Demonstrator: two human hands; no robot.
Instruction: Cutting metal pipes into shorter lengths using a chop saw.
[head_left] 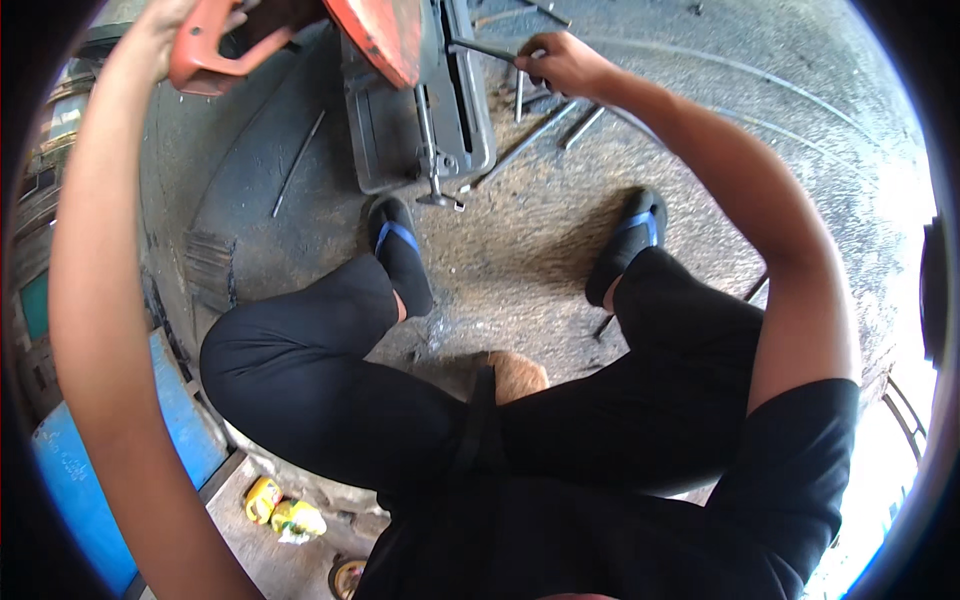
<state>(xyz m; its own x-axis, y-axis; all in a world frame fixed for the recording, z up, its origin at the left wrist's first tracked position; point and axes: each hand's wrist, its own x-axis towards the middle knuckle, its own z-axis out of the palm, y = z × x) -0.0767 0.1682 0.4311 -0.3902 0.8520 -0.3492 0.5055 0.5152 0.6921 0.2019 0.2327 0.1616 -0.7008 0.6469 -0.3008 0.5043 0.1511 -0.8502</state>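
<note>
An orange cut-off saw [385, 35] stands ahead of me on a grey metal base [385, 140]. At the upper left my left hand [165, 25] is closed around its orange loop handle [205, 60], with part of the hand cut off by the picture's edge. My right hand [565, 65] grips a short dark metal bar [485, 50], whose far end reaches over the slot along the base's right side. A clamp screw with a crank [432, 180] sticks out at the base's near end.
Several metal rods [525, 145] lie on the floor right of the saw, and one thin rod [298, 165] lies left of it. My feet, in flip-flops [398, 235], straddle the near side. Yellow packets [295, 520] and a blue panel [80, 490] are at lower left.
</note>
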